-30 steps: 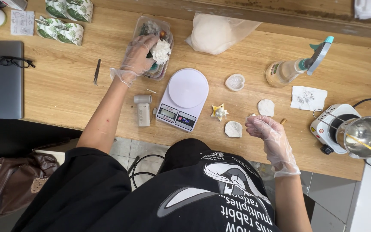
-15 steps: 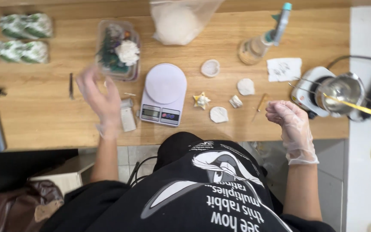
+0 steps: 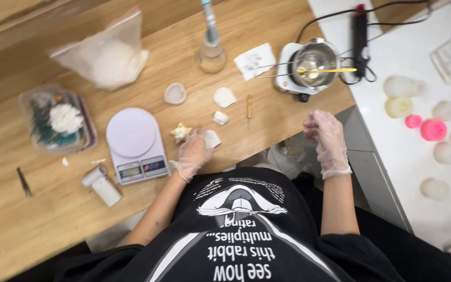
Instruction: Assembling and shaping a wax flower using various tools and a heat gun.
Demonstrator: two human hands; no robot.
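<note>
Our left hand (image 3: 193,152) rests fingers curled on the white wax piece (image 3: 213,139) at the table's (image 3: 37,219) near edge, while our right hand (image 3: 325,137) hangs loosely clenched, empty, well apart.

Showing pale wood grain on the table (image 3: 37,230), white on the scale (image 3: 134,141), pink moulds (image 3: 433,129) far right.

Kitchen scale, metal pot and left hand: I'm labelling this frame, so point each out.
kitchen scale (image 3: 131,133), head view, round weighing plate.
metal pot (image 3: 315,61), head view, inside of bowl.
left hand (image 3: 194,151), head view, gloved back.
</note>
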